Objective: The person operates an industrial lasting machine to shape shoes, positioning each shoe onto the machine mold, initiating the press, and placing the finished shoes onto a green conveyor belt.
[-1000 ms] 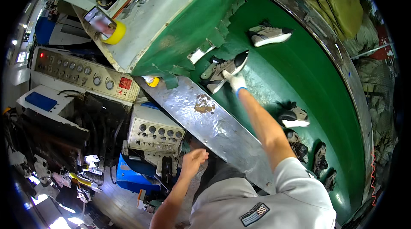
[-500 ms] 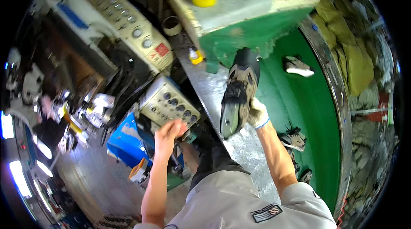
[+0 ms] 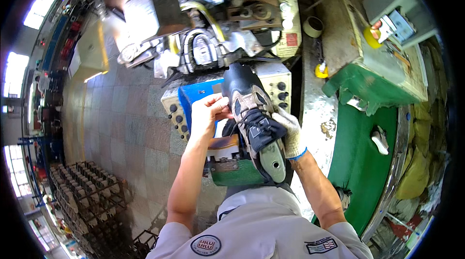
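In front of my body is a brown and black shoe upper [image 3: 249,97] on a green shoe last [image 3: 273,161], its black toe pointing away from me. Black laces are bunched over its middle. My right hand [image 3: 289,134], in a white knit glove, grips the shoe from its right side; part of its fingers is hidden behind it. With fingers bent together, my bare left hand [image 3: 211,110] pinches the left edge near the toe. Just past the toe stands a machine with a curved metal clamp [image 3: 201,48].
Cream control boxes with black knobs [image 3: 282,95] flank the blue machine part [image 3: 193,93]. On the right, a green conveyor belt [image 3: 361,147] carries shoes [image 3: 380,139] beside a metal ledge [image 3: 317,114]. A rack of shoe parts [image 3: 87,191] stands at lower left.
My view has turned left toward the machine. The shoe has come from over the ledge to in front of the clamp, and my left hand has closed on its edge.
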`<action>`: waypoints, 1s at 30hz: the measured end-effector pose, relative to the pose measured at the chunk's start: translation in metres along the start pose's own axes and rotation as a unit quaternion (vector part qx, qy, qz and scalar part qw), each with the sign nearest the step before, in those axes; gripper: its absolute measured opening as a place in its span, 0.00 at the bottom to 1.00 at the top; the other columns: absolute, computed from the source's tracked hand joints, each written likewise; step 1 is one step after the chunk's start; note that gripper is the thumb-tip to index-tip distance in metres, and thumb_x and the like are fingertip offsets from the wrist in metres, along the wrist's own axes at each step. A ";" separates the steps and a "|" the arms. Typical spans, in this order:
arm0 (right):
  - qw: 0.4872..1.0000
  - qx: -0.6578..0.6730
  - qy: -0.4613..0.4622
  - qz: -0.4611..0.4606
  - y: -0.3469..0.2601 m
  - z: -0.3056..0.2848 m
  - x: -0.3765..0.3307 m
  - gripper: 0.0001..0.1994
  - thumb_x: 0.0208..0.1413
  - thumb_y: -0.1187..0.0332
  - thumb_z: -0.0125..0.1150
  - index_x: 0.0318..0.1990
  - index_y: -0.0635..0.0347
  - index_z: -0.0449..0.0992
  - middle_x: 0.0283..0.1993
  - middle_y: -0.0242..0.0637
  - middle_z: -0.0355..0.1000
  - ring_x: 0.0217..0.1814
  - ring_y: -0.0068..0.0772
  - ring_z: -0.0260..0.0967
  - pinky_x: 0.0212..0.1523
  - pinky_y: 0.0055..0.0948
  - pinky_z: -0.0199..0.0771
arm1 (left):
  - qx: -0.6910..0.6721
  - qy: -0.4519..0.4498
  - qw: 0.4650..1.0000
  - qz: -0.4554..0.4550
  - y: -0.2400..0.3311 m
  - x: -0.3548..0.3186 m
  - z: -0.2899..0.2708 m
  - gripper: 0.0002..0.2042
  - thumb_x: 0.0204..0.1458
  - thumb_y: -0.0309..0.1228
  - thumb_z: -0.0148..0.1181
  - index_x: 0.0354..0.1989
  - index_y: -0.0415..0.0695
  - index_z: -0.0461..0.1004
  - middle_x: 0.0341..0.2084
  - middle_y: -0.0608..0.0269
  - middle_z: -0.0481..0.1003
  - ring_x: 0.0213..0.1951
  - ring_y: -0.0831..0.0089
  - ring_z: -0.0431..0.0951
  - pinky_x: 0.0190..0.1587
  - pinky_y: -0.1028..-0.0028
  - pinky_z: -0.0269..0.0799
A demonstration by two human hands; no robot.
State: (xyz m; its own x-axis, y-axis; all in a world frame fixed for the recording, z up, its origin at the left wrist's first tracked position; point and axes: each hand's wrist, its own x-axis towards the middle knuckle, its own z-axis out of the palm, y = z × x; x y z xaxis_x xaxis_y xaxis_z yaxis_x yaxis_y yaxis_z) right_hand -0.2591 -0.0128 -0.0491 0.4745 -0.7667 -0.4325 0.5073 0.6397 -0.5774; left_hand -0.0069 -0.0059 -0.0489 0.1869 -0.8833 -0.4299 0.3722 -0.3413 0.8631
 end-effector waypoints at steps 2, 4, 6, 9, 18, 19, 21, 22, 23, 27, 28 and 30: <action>0.999 -0.034 -0.007 -0.025 0.007 0.021 0.020 0.21 0.64 0.68 0.56 0.62 0.67 0.70 0.54 0.35 0.75 0.52 0.25 0.72 0.56 0.25 0.71 | -0.018 0.037 0.998 0.038 0.006 0.000 -0.012 0.09 0.55 0.27 0.67 0.42 0.36 0.81 0.28 0.65 0.80 0.27 0.77 0.79 0.30 0.75 0.81; 0.991 -0.118 -0.007 -0.054 0.020 0.024 0.049 0.23 0.64 0.67 0.55 0.64 0.70 0.68 0.57 0.37 0.74 0.54 0.24 0.70 0.58 0.24 0.68 | -0.043 0.106 0.992 0.059 0.012 0.006 -0.025 0.13 0.54 0.25 0.67 0.46 0.34 0.80 0.31 0.62 0.81 0.28 0.77 0.80 0.31 0.76 0.82; 0.989 -0.121 -0.040 -0.068 0.021 0.045 0.060 0.24 0.64 0.67 0.56 0.65 0.69 0.68 0.57 0.37 0.73 0.56 0.25 0.70 0.59 0.26 0.68 | -0.056 0.127 0.985 0.100 0.018 0.011 -0.039 0.14 0.52 0.24 0.68 0.47 0.33 0.80 0.36 0.58 0.82 0.30 0.75 0.82 0.32 0.75 0.82; 0.991 -0.076 -0.059 -0.092 0.026 0.074 0.082 0.26 0.64 0.67 0.55 0.67 0.68 0.66 0.61 0.38 0.72 0.59 0.27 0.69 0.61 0.28 0.68 | -0.088 0.146 0.978 0.118 0.027 0.026 -0.057 0.18 0.49 0.18 0.66 0.50 0.30 0.77 0.41 0.51 0.82 0.35 0.68 0.84 0.37 0.73 0.84; 0.989 -0.017 -0.043 -0.138 0.048 0.095 0.136 0.22 0.65 0.67 0.57 0.65 0.66 0.69 0.58 0.36 0.74 0.56 0.25 0.70 0.60 0.26 0.68 | -0.123 0.144 0.966 0.174 0.046 0.056 -0.069 0.19 0.54 0.20 0.59 0.55 0.30 0.74 0.47 0.47 0.80 0.43 0.65 0.83 0.45 0.74 0.80; 0.991 0.029 -0.035 -0.124 0.050 0.100 0.139 0.22 0.65 0.67 0.58 0.64 0.65 0.70 0.58 0.36 0.74 0.55 0.25 0.70 0.59 0.26 0.69 | -0.140 0.144 0.965 0.170 0.046 0.058 -0.068 0.19 0.55 0.20 0.59 0.56 0.30 0.74 0.47 0.47 0.80 0.43 0.65 0.83 0.45 0.74 0.80; 0.988 -0.020 -0.018 -0.152 0.056 0.100 0.141 0.22 0.65 0.67 0.59 0.63 0.66 0.71 0.57 0.36 0.74 0.56 0.25 0.70 0.59 0.26 0.69 | -0.169 0.133 0.960 0.179 0.036 0.056 -0.067 0.20 0.57 0.23 0.57 0.58 0.30 0.72 0.48 0.48 0.79 0.44 0.68 0.82 0.47 0.75 0.78; 0.986 -0.041 -0.012 -0.160 0.061 0.098 0.146 0.21 0.64 0.67 0.59 0.63 0.66 0.72 0.57 0.36 0.74 0.56 0.25 0.70 0.60 0.25 0.69 | -0.118 0.147 0.968 0.167 0.026 0.057 -0.067 0.19 0.61 0.28 0.57 0.58 0.31 0.72 0.48 0.52 0.79 0.42 0.72 0.81 0.47 0.76 0.77; 0.988 -0.019 -0.011 -0.155 0.063 0.096 0.149 0.20 0.64 0.68 0.60 0.62 0.66 0.73 0.56 0.36 0.75 0.55 0.25 0.71 0.58 0.25 0.70 | -0.112 0.148 0.974 0.132 0.022 0.051 -0.059 0.16 0.63 0.29 0.56 0.56 0.32 0.74 0.44 0.57 0.80 0.39 0.75 0.79 0.43 0.76 0.75; 0.990 -0.046 0.019 -0.134 0.053 0.094 0.147 0.19 0.63 0.69 0.60 0.59 0.68 0.75 0.51 0.35 0.77 0.49 0.23 0.73 0.52 0.23 0.72 | -0.211 0.118 0.970 0.005 -0.002 0.028 -0.033 0.22 0.70 0.47 0.46 0.46 0.41 0.79 0.35 0.68 0.79 0.35 0.81 0.75 0.43 0.74 0.72; 0.989 -0.048 0.021 -0.137 0.054 0.093 0.149 0.18 0.63 0.69 0.60 0.58 0.68 0.75 0.51 0.35 0.77 0.48 0.22 0.73 0.52 0.23 0.72 | -0.223 0.074 0.972 -0.026 -0.007 0.032 -0.039 0.24 0.69 0.52 0.45 0.52 0.43 0.76 0.43 0.62 0.79 0.44 0.70 0.79 0.49 0.66 0.76; 0.988 -0.050 0.024 -0.144 0.058 0.090 0.152 0.18 0.63 0.68 0.60 0.57 0.69 0.76 0.49 0.34 0.78 0.47 0.22 0.73 0.51 0.22 0.72 | -0.184 0.039 0.982 0.019 -0.017 0.035 -0.044 0.25 0.69 0.53 0.44 0.51 0.43 0.76 0.42 0.62 0.79 0.43 0.71 0.80 0.50 0.66 0.77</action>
State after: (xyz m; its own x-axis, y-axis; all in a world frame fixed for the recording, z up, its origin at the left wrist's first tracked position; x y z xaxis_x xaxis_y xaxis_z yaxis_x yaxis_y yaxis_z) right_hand -0.0931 -0.0875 -0.0863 0.2847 -0.9194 -0.2715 0.5418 0.3880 -0.7456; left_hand 0.0335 -0.0170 -0.0904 0.2706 -0.8611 -0.4304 0.6641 -0.1567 0.7310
